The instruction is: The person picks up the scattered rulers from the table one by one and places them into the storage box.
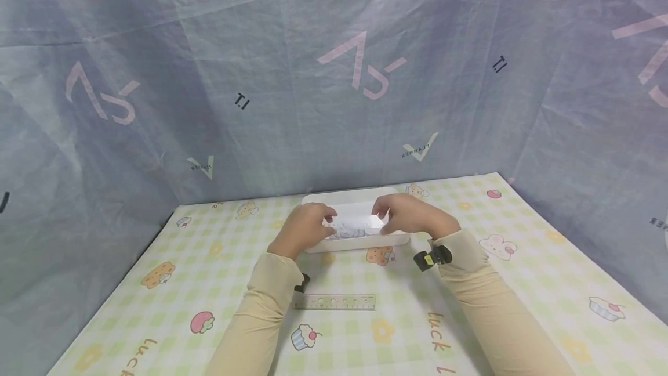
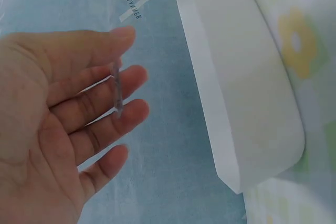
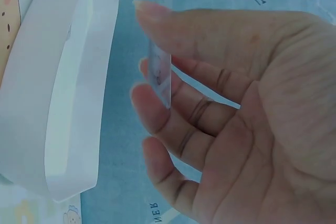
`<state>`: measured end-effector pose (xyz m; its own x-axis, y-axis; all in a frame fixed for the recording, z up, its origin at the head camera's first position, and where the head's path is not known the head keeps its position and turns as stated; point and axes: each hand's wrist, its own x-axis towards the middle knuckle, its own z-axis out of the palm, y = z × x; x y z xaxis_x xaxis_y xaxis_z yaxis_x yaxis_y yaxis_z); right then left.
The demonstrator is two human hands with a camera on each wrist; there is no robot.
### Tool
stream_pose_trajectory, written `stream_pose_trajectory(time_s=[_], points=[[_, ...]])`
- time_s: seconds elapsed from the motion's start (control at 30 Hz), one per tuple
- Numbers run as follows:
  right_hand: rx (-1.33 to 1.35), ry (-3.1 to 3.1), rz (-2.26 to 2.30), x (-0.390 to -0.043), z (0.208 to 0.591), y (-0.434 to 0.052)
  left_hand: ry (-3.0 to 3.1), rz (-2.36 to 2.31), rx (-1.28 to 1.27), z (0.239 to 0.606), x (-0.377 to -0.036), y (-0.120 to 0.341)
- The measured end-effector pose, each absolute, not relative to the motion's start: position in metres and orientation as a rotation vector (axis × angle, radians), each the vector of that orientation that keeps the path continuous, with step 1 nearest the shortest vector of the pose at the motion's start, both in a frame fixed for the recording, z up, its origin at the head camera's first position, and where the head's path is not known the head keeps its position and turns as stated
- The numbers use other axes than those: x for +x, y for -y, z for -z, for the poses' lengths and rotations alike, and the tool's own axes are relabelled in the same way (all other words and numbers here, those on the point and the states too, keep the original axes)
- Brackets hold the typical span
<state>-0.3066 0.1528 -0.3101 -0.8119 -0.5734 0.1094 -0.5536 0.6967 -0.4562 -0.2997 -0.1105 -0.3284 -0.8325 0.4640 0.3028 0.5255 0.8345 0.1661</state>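
A thin clear plastic piece with small printed marks [image 3: 159, 69] spans between both hands, seen nearly edge-on in the wrist views. My left hand [image 1: 304, 228] pinches one end of it between thumb and fingers. The other end is pinched by my right hand [image 1: 412, 215], thumb on one face and fingertips behind. Below the hands is a white rectangular box [image 1: 360, 242] without a lid, its long front wall [image 2: 247, 77] beside the left hand in that wrist view. In the head view the plastic piece overlaps the box's inside.
A clear ruler [image 1: 335, 302] lies flat on the table in front of the box. The tabletop wears a green checked cloth [image 1: 250, 283] with cartoon prints. A blue-grey curtain [image 1: 292, 74] hangs behind and at the sides.
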Motion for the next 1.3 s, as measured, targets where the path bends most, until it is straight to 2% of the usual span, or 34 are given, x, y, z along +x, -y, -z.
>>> stream_pose_trajectory(time_s=[0.57,1.3], points=[[-0.837,-2.976,0.791,-0.311,0.313,-0.153,2.762,0.539,-0.596,0.326,-0.301,0.112],[-0.684,-3.044,0.755,-0.318,0.332,-0.138,2.818,0.558,-0.595,0.339,-0.303,0.113]])
